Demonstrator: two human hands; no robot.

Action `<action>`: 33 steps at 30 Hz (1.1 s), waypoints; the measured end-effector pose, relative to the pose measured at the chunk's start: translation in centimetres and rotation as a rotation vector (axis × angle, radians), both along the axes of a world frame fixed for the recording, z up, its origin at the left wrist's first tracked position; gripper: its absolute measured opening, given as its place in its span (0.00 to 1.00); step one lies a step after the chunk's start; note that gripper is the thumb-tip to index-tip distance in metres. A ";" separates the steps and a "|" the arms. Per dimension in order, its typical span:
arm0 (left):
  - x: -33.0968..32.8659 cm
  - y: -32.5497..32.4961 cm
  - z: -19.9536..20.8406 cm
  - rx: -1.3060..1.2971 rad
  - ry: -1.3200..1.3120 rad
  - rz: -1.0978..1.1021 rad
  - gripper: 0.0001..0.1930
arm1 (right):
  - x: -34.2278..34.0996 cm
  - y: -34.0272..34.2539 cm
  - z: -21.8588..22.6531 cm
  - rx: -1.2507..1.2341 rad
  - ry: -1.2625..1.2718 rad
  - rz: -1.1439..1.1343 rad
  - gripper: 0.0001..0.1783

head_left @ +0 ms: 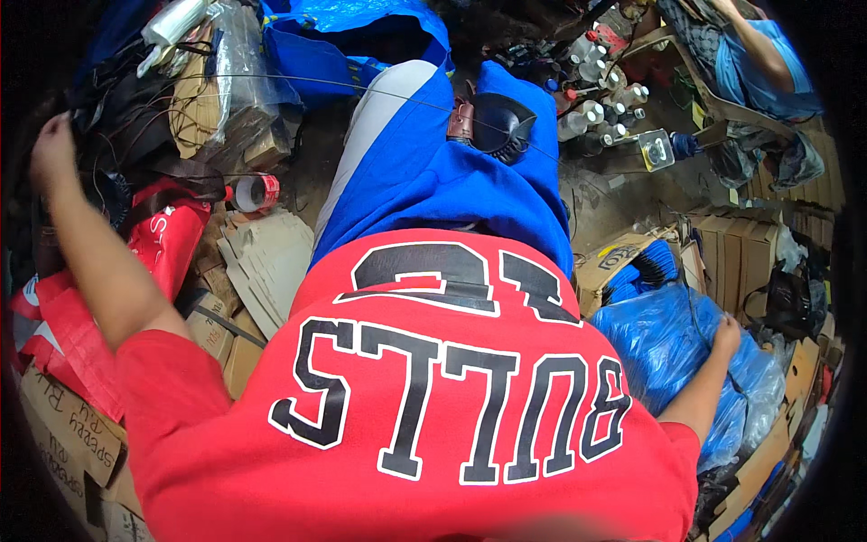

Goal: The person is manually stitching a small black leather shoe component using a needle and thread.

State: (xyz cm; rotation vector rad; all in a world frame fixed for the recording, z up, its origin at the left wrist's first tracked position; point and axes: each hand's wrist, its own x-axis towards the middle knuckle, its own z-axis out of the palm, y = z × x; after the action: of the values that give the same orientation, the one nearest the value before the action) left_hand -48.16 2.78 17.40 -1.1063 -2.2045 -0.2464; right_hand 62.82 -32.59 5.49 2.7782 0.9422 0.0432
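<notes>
A black shoe with a brown leather part rests between my thighs on blue trousers. A thin dark thread stretches taut across my knees, up left from the shoe, with a fainter length going down right. Out at the far left, my left hand is raised and closed, slightly blurred; the thread runs toward it, though their meeting point is unclear. My right hand is closed at the right, above a blue plastic-wrapped bundle. What its fingers hold is hidden. Both arms are spread wide.
Several bottles stand at upper right, near a person in a blue shirt. A blue bag lies beyond my knees. At left are a red bag, a bottle with a red label and cardboard sheets. Cardboard boxes stand at right.
</notes>
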 end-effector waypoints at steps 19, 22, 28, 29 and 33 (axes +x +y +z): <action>49.4 -0.9 -16.1 -1.026 -1.073 -1.636 0.13 | -39.6 26.6 -3.4 0.387 1.150 0.985 0.07; 49.3 -1.0 -16.4 -1.136 -1.360 -1.549 0.13 | -39.9 26.3 -3.7 0.399 1.151 1.032 0.07; 49.2 -0.7 -17.4 -1.209 -1.454 -1.579 0.15 | -41.1 24.5 -4.9 0.593 1.110 1.024 0.07; 49.2 -0.7 -17.4 -1.209 -1.456 -1.579 0.15 | -41.3 24.2 -4.7 0.591 1.110 1.023 0.07; 49.4 -0.7 -17.2 -1.269 -1.326 -1.610 0.16 | -42.0 23.3 -3.4 0.544 0.880 1.086 0.08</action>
State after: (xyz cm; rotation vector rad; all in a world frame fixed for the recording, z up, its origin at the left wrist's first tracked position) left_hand 1.24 2.04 0.20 -4.1851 -1.2867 -0.2086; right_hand 20.83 -9.33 2.09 2.1981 2.8744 -0.9202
